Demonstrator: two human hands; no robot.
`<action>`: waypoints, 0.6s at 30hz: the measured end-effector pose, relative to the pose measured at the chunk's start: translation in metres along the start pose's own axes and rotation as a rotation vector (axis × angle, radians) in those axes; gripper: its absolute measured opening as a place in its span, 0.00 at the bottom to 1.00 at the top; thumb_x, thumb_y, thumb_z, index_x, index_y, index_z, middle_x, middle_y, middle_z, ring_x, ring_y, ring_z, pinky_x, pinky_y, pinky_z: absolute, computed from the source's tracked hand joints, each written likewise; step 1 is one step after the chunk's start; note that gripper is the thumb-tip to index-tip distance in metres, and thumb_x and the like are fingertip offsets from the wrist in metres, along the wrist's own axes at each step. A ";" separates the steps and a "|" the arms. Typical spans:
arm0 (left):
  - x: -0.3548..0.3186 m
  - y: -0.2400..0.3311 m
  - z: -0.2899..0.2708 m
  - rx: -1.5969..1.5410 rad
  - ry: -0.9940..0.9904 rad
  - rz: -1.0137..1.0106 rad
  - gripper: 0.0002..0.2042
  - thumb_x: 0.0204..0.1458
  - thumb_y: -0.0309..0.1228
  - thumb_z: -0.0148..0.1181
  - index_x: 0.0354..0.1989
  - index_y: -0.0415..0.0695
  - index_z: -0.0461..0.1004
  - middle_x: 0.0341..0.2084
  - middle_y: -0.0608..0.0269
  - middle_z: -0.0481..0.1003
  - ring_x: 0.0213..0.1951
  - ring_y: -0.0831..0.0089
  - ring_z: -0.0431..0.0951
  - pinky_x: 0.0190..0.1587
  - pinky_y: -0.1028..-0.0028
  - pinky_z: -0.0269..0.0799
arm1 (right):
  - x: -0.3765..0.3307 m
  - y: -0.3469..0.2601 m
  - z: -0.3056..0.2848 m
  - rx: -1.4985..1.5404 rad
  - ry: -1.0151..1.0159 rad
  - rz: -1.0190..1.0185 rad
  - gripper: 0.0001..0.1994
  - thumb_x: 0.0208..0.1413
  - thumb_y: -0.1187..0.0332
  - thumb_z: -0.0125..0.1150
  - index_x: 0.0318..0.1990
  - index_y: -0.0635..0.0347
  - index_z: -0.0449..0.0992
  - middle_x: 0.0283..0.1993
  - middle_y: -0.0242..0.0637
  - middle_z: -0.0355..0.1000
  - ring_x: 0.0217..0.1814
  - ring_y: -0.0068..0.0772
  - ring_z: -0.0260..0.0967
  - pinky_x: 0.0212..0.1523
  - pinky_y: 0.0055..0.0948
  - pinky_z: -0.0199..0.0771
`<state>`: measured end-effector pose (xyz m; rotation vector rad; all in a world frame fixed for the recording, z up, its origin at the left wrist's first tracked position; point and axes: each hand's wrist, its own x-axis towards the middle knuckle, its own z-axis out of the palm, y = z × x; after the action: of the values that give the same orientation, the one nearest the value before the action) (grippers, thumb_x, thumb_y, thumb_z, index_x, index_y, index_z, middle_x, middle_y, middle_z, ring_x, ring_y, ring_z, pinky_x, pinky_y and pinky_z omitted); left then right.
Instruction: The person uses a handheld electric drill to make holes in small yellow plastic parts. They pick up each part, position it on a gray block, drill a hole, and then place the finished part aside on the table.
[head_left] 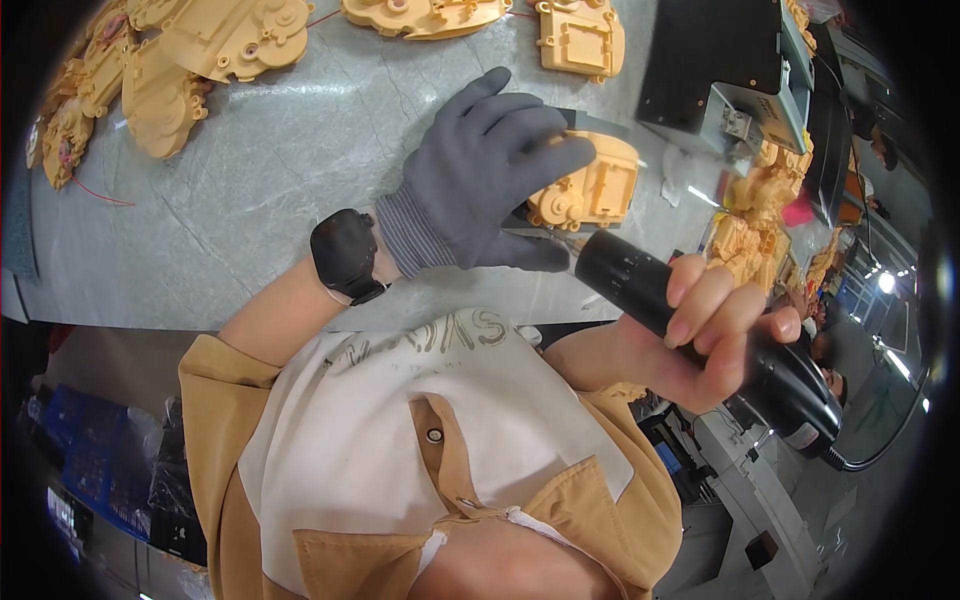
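Observation:
My left hand [490, 165], in a grey glove, is braced over a yellow plastic housing [600, 185]. Its forefinger lies across the housing's far left part, the thumb reaches along the near edge, and the other fingers are raised and spread. Gears and raised ribs show on the housing, which sits in a dark fixture [575, 120]. Wrapped in my bare right hand [710, 325] is a black electric screwdriver [625, 268], its nose pointing left at the housing's near edge. The thin bit is close to my left thumb; whether it touches a screw I cannot tell.
Several yellow housings [240, 40] lie at the far left, some with red wires. Two more, including a boxy one [582, 42], lie at the far edge. A black metal box [700, 70] stands at the far right, beside piled yellow parts [750, 245]. A cable [890, 450] trails from the screwdriver.

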<state>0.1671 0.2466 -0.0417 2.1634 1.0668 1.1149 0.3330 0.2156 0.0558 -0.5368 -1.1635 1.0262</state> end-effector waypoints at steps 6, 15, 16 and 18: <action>0.000 -0.001 0.005 0.021 -0.016 -0.043 0.36 0.30 0.49 0.68 0.52 0.50 0.66 0.43 0.61 0.69 0.47 0.64 0.68 0.59 0.53 0.56 | -0.002 0.006 -0.003 0.001 0.007 0.005 0.19 0.51 0.76 0.50 0.51 0.55 0.56 0.22 0.34 0.61 0.20 0.30 0.61 0.28 0.34 0.62; -0.002 0.000 0.006 0.015 -0.073 -0.052 0.36 0.32 0.48 0.66 0.53 0.49 0.64 0.42 0.60 0.70 0.47 0.64 0.69 0.59 0.53 0.55 | -0.004 0.005 -0.006 0.034 0.040 0.001 0.19 0.50 0.76 0.50 0.50 0.55 0.57 0.21 0.33 0.60 0.19 0.29 0.61 0.27 0.34 0.62; -0.002 0.000 0.006 0.012 -0.083 -0.057 0.36 0.32 0.48 0.66 0.54 0.49 0.64 0.42 0.60 0.70 0.47 0.63 0.69 0.60 0.53 0.54 | -0.004 0.004 -0.006 0.039 0.043 -0.007 0.19 0.50 0.76 0.50 0.50 0.55 0.57 0.21 0.33 0.60 0.19 0.29 0.61 0.27 0.34 0.62; -0.002 -0.001 0.005 0.005 -0.098 -0.066 0.37 0.32 0.50 0.66 0.54 0.49 0.63 0.42 0.60 0.70 0.47 0.63 0.69 0.60 0.52 0.54 | -0.002 0.002 -0.007 0.062 0.052 -0.017 0.19 0.50 0.76 0.50 0.50 0.54 0.58 0.22 0.33 0.60 0.19 0.29 0.61 0.27 0.34 0.62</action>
<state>0.1706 0.2454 -0.0461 2.1473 1.0897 0.9683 0.3387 0.2153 0.0511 -0.5012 -1.0849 1.0248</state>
